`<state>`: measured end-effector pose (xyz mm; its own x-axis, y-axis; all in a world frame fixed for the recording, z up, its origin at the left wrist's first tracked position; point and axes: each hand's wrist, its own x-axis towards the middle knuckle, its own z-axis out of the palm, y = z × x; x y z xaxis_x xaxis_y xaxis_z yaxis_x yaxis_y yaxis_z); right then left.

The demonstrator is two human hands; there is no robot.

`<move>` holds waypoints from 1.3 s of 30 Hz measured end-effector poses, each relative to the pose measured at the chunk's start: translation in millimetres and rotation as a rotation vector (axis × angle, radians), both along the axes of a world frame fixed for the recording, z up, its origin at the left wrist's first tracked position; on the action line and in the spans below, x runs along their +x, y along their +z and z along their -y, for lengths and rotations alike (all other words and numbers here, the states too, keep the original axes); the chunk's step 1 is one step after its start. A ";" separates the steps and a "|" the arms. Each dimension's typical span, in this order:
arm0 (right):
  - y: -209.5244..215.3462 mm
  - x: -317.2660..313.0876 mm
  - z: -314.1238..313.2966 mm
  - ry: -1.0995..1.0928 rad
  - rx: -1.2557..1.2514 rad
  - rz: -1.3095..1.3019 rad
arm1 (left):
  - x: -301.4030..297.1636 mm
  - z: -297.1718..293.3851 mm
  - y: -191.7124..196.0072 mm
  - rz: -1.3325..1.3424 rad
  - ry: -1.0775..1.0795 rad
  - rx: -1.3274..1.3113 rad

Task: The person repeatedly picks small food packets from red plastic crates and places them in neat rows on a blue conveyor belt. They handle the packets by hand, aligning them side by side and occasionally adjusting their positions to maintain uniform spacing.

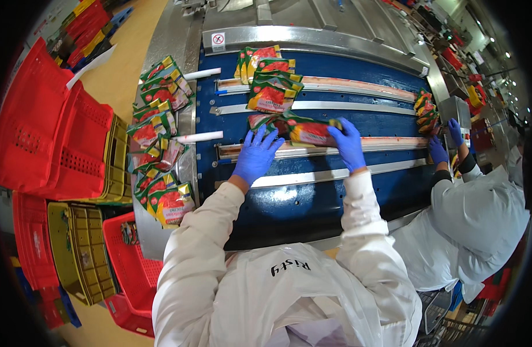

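Note:
Both my hands wear blue gloves and are above a blue work surface crossed by metal bars. My right hand (pixel 348 146) grips the right end of a red and green food packet (pixel 311 132), which lies slantwise over the near bars. To its left, my left hand (pixel 257 155) has its fingers spread, the tips at the lower edge of another packet (pixel 267 120). Just beyond are overlapping packets (pixel 273 95) in a pile, with several more packets (pixel 259 58) at its far end.
Rows of similar packets (pixel 172 202) lie on the steel ledge (pixel 153 243) at left. Red crates (pixel 63 139) and yellow crates (pixel 84 248) stand beyond it. At right, a co-worker in white (pixel 474 220) handles packets (pixel 426 113). A steel machine cover (pixel 312 43) spans the far side.

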<state>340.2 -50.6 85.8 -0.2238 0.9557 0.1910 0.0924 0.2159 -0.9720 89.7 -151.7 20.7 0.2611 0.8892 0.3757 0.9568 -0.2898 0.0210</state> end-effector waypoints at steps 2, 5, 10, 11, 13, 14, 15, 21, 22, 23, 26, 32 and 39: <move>25.8 26.7 29.8 -0.095 -0.015 0.027 | -8.2 -31.1 -20.1 -0.112 0.070 0.012; 29.1 73.4 79.9 -0.190 -0.110 0.029 | -24.3 -76.3 -12.2 -0.082 0.189 0.014; 5.6 129.4 148.3 -0.224 -0.203 0.030 | -16.6 -113.7 20.3 -0.020 0.208 -0.152; 1.8 127.3 156.6 -0.211 -0.225 0.047 | -15.5 -109.9 19.0 -0.037 0.223 -0.245; 2.0 121.7 160.1 -0.202 -0.330 0.057 | -16.9 -118.7 16.8 -0.005 0.249 -0.240; 4.3 116.1 158.7 -0.169 -0.372 0.046 | -21.6 -120.7 16.0 0.010 0.271 -0.241; 7.6 110.6 153.9 -0.118 -0.354 0.024 | -24.5 -122.5 18.5 0.104 0.271 -0.254; 20.7 74.2 116.8 0.166 -0.296 -0.076 | -24.3 -47.7 34.4 0.919 -0.216 -0.033; 19.3 71.3 110.6 0.191 -0.301 -0.096 | 2.5 -13.0 49.1 1.309 -0.250 -0.363; 17.9 60.7 105.9 0.245 -0.299 -0.122 | 18.2 19.2 48.6 1.501 -0.484 -0.426; 22.5 26.1 101.1 0.352 -0.407 -0.251 | 37.0 85.3 57.9 1.514 -0.162 -0.339; -48.0 -40.6 104.7 0.401 -0.591 -0.455 | 2.1 124.0 47.0 1.552 0.306 -0.202; -131.3 -62.4 112.7 0.391 -0.880 -0.412 | -18.2 133.6 -23.0 1.262 0.492 -0.106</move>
